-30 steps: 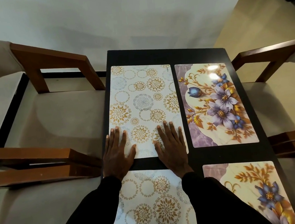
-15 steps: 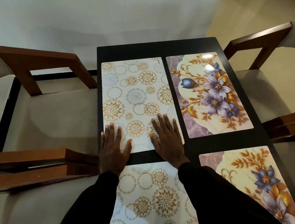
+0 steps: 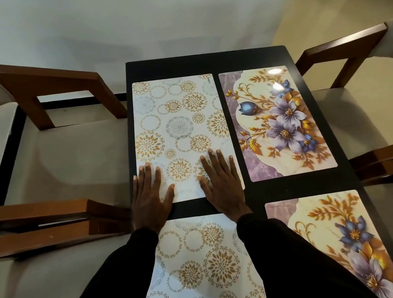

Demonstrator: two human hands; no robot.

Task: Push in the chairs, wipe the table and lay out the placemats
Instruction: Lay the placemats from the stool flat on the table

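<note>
Pressing circle-patterned placemat [image 3: 178,126], left hand [image 3: 150,200], right hand [image 3: 223,190], fingers [image 3: 149,174] straight, nearer placemats [image 3: 198,259] cropped.

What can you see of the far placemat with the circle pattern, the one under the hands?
The far circle placemat is a white rectangle printed with gold and grey-blue leafy rings, thin and smooth-looking. It lies flat on the black table, long side running away from the person, beside the floral placemat with a gap between. The left hand and right hand press flat on its near end.
</note>
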